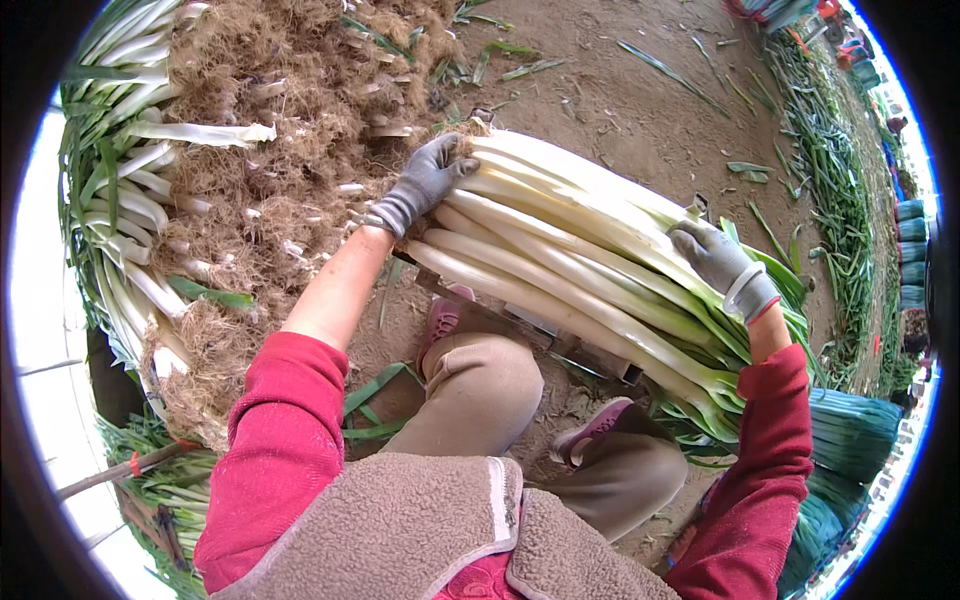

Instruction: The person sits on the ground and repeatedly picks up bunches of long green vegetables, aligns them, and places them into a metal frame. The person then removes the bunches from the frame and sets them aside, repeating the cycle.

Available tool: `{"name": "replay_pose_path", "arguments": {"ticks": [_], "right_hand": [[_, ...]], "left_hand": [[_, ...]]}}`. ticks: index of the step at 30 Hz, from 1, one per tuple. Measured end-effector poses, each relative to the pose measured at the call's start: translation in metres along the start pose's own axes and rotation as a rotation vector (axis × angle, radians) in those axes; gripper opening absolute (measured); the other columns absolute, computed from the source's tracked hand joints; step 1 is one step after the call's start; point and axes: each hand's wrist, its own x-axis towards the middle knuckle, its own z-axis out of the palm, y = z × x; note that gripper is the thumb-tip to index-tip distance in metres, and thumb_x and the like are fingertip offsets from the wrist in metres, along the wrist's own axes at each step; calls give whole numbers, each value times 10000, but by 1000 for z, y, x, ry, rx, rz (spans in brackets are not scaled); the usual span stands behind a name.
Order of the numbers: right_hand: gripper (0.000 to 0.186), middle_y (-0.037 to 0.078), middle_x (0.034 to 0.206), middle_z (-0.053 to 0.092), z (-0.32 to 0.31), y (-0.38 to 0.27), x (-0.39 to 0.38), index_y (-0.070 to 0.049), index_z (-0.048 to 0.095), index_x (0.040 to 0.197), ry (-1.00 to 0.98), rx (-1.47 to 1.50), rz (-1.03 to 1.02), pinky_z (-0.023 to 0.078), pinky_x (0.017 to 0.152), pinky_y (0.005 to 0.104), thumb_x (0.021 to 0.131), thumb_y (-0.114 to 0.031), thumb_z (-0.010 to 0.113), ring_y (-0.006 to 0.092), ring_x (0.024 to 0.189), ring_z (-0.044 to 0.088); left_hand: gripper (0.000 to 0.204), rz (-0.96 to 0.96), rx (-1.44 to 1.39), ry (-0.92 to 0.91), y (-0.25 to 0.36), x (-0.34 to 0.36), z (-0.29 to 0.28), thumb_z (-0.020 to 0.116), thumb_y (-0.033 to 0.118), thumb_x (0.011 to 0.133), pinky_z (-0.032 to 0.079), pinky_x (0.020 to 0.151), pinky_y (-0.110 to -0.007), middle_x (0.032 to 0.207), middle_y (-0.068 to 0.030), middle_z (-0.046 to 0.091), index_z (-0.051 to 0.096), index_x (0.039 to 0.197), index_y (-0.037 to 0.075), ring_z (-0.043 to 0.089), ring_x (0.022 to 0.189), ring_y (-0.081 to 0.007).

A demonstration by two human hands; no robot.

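Observation:
A thick bundle of long leeks [590,245] lies across a low metal stand [560,350] in front of my knees, white ends to the left and green leaves to the right. My left hand [428,180], in a grey glove, grips the bundle at its white ends, thumb toward the stalks. My right hand [715,262], also gloved, is closed over the far side of the bundle where white turns to green. Some of its fingers are hidden behind the stalks. Most of the stand is covered by the leeks.
A big pile of leeks with brown roots [270,150] fills the left side. Loose leaves [670,75] litter the dirt floor. Green trimmings [850,220] form a long heap at right, with wrapped green bundles [850,430] near it. A wooden pole [125,470] juts out at lower left.

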Motion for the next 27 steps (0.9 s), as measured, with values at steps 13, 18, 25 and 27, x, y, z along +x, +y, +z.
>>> {"name": "replay_pose_path", "arguments": {"ticks": [13, 18, 25, 27], "right_hand": [[173, 155, 972, 665, 30, -2, 22, -77, 701, 1040, 503, 150, 24, 501, 792, 388, 905, -163, 636, 331, 886, 654], [156, 158, 941, 673, 33, -15, 15, -81, 725, 1001, 521, 126, -59, 504, 766, 395, 906, -165, 634, 336, 848, 655], [173, 163, 922, 682, 43, -13, 37, -96, 728, 958, 484, -2, 50, 510, 803, 433, 888, -231, 645, 353, 898, 647], [162, 159, 923, 676, 48, -13, 38, -106, 727, 941, 534, 3, 35, 513, 800, 436, 890, -235, 644, 351, 897, 647]], "left_hand": [[263, 118, 214, 185, 10, -24, -3, 774, 187, 805, 506, 882, -334, 987, -126, 671, 679, 991, 28, 646, 935, -256], [308, 44, 155, 175, 4, -25, -3, 795, 255, 816, 509, 852, -317, 966, -102, 674, 674, 968, 16, 643, 904, -191], [369, 389, 642, 294, 53, -22, 9, 750, 244, 840, 428, 1000, -425, 1256, -217, 572, 616, 1114, 37, 548, 1163, -337], [471, 664, 687, 402, 74, -15, 35, 708, 286, 870, 346, 1084, -471, 1344, -218, 518, 568, 1265, 70, 463, 1277, -389]]}}
